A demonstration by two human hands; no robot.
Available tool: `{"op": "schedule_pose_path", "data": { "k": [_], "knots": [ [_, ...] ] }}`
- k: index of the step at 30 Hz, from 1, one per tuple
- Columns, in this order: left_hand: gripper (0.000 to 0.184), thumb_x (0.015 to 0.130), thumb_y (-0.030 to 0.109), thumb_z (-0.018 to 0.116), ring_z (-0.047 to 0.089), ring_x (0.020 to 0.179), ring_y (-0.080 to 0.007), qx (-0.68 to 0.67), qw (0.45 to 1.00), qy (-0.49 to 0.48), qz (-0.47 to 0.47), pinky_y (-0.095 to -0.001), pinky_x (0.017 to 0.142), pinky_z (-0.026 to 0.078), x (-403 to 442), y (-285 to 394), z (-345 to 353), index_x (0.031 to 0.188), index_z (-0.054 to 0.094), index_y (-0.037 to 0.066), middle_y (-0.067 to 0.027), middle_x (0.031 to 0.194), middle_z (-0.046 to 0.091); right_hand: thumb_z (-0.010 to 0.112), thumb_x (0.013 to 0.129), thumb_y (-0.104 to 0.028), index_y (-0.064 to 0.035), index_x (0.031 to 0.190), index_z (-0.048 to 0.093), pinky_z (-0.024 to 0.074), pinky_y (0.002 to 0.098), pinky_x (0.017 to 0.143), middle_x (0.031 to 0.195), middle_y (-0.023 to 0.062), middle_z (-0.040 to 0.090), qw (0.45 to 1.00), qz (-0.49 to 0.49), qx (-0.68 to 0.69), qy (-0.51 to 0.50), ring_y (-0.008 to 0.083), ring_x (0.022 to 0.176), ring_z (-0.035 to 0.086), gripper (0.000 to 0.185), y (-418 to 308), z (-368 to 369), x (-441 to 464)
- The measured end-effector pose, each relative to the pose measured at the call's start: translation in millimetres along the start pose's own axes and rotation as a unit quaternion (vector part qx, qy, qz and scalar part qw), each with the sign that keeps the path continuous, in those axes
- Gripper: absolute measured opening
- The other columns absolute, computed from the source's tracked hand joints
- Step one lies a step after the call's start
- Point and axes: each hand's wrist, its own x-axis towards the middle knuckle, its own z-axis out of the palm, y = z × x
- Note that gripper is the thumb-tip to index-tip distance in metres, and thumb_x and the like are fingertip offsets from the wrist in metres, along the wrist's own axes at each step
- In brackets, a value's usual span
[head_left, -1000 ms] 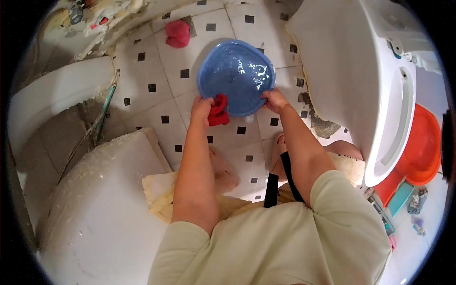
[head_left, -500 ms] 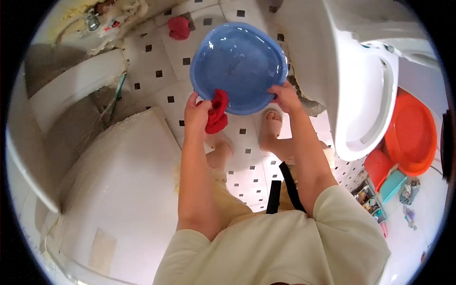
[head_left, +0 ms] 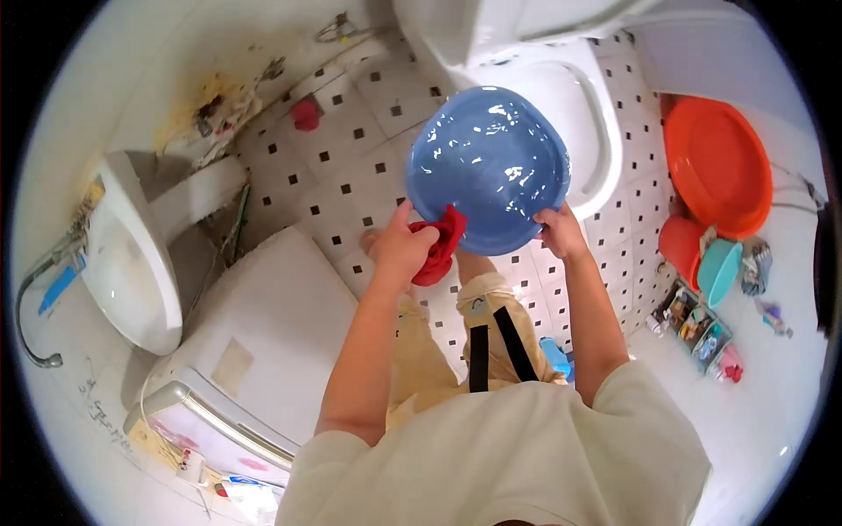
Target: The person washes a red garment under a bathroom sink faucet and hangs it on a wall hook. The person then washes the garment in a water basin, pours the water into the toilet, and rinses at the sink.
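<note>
A blue plastic basin (head_left: 491, 238) is held out in front of me, with bright reflections like water inside. My left hand (head_left: 399, 254) is closed at its near left rim, with a crumpled red cloth (head_left: 441, 254) bunched in the fingers. The cloth hangs partly over the rim. On the near right rim, my right hand (head_left: 561, 232) grips with the thumb over the edge. Part of the white toilet (head_left: 607, 131) lies behind the basin and is covered by it; whether they touch, I cannot tell.
Left are a white sink (head_left: 132, 276) with a tap and a white washing machine (head_left: 289, 302). A red object (head_left: 304, 114) lies on the tiled floor. Right stand an orange basin (head_left: 719, 167), a red bucket (head_left: 681, 248), a teal basin (head_left: 719, 270) and a rack of bottles (head_left: 693, 326).
My view has turned, bringing the sink into sight. The basin, held in both hands, has shifted from over the floor to overlapping the toilet. Both grips and the red cloth stay.
</note>
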Motion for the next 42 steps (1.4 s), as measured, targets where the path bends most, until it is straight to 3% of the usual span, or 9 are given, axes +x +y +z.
{"op": "schedule_pose_path", "data": {
  "k": [5,16,19,22,28,32,33,39,42],
  "knots": [
    [0.046,0.073,0.005,0.050,0.057,0.078,-0.0178,0.055,0.994,-0.096,-0.008,-0.0297,0.071,0.048,9,-6,70,0.119,0.045,0.002,-0.0108,0.094,0.057,0.045,0.069,0.003,-0.0007,0.114,0.042,0.0533,0.0330,0.057,0.090,0.0099,0.054,0.999,0.019,0.037,-0.013,0.0214,0.068,0.057,0.045,-9,-79,-45],
    [0.027,0.073,0.013,0.055,0.059,0.072,-0.0193,0.218,0.964,-0.149,0.033,-0.0327,0.064,0.047,47,-74,166,0.092,0.057,-0.006,-0.0112,0.082,0.061,0.047,0.071,-0.005,0.0009,0.116,0.043,0.0512,0.0436,0.079,0.104,0.0141,0.054,0.985,0.144,0.007,0.093,0.0265,0.090,0.058,0.046,-22,-169,-98],
    [0.046,0.072,0.026,0.058,0.060,0.083,-0.0290,0.337,0.930,-0.138,0.054,-0.0345,0.072,0.048,26,-45,175,0.099,0.051,-0.010,-0.0225,0.093,0.060,0.049,0.070,-0.009,0.0019,0.115,0.044,0.0487,0.0452,0.083,0.104,0.0151,0.054,0.980,0.175,-0.021,0.089,0.0289,0.091,0.058,0.047,-36,-174,-103],
    [0.032,0.072,0.021,0.058,0.058,0.064,-0.0224,0.315,0.941,-0.072,0.098,-0.0352,0.060,0.047,29,-58,185,0.083,0.058,-0.010,-0.0168,0.073,0.058,0.050,0.070,-0.016,0.0054,0.111,0.047,0.0489,0.0428,0.084,0.102,0.0174,0.056,0.972,0.198,-0.092,0.088,0.0301,0.089,0.059,0.046,-58,-173,-106],
    [0.033,0.076,0.020,0.055,0.061,0.073,-0.0262,0.130,0.972,-0.189,-0.050,-0.0350,0.065,0.049,64,-83,192,0.088,0.055,-0.011,-0.0195,0.084,0.061,0.052,0.073,-0.024,0.0072,0.098,0.054,0.0550,0.0325,0.062,0.082,0.0198,0.062,0.935,0.183,-0.285,0.107,0.0263,0.067,0.064,0.040,-121,-152,-109],
    [0.024,0.081,0.014,0.051,0.059,0.070,-0.0218,-0.046,0.952,-0.217,-0.209,-0.0334,0.064,0.050,64,-70,194,0.091,0.058,-0.006,-0.0133,0.083,0.061,0.057,0.077,-0.038,0.0073,0.092,0.056,0.0535,0.0288,0.051,0.069,0.0175,0.063,0.880,0.131,-0.436,0.139,0.0227,0.056,0.063,0.048,-169,-119,-107],
    [0.023,0.083,0.015,0.050,0.059,0.071,-0.0215,-0.072,0.943,-0.226,-0.232,-0.0340,0.065,0.050,60,-64,194,0.093,0.058,-0.005,-0.0125,0.084,0.061,0.052,0.078,-0.056,0.0050,0.076,0.060,0.0518,0.0286,0.052,0.059,0.0136,0.061,0.834,0.077,-0.523,0.156,0.0213,0.053,0.062,0.061,-182,-100,-111],
    [0.029,0.089,0.019,0.044,0.061,0.081,-0.0251,-0.230,0.859,-0.350,-0.295,-0.0434,0.072,0.051,54,-58,201,0.109,0.053,0.000,-0.0124,0.095,0.062,0.041,0.079,-0.067,0.0037,0.056,0.058,0.0486,0.0327,0.053,0.046,0.0121,0.053,0.583,-0.050,-0.786,0.197,0.0225,0.046,0.058,0.076,-228,-34,-106],
    [0.028,0.088,0.020,0.047,0.061,0.081,-0.0240,-0.268,0.840,-0.344,-0.323,-0.0437,0.073,0.051,46,-61,207,0.109,0.053,0.003,-0.0121,0.094,0.062,0.038,0.079,-0.068,0.0034,0.052,0.057,0.0482,0.0345,0.055,0.042,0.0112,0.050,0.556,-0.011,-0.804,0.213,0.0246,0.045,0.056,0.079,-233,-19,-103]
  ]
}}
